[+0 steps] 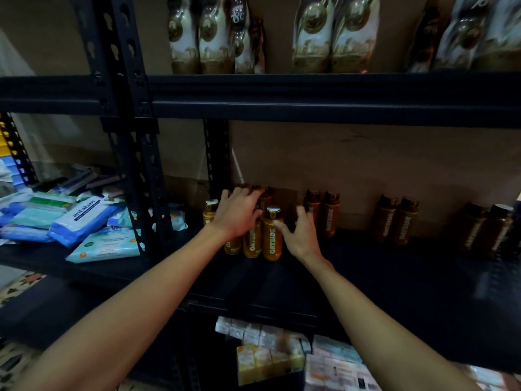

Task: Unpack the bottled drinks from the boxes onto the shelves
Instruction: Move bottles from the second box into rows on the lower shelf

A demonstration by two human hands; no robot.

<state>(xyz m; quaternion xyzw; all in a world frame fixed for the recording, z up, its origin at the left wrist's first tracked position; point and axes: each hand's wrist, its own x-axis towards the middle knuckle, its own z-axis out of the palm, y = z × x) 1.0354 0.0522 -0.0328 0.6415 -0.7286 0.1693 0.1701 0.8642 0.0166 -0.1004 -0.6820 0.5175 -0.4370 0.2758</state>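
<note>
Both arms reach in to the middle shelf, where a cluster of yellow bottles stands upright near its left post. The left hand lies spread over the tops of the back bottles — fingers draped, not closed round any one. The right hand is open, fingers splayed, its thumb touching the front bottle's shoulder. Brown bottles stand in pairs further right — well apart. Wipe packets lie heaped on the neighbouring shelf.

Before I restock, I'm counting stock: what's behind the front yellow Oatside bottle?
Behind the front yellow Oatside bottle stand more yellow bottles and darker brown-capped ones. The left hand covers most of that cluster, so its count stays hidden.
</note>
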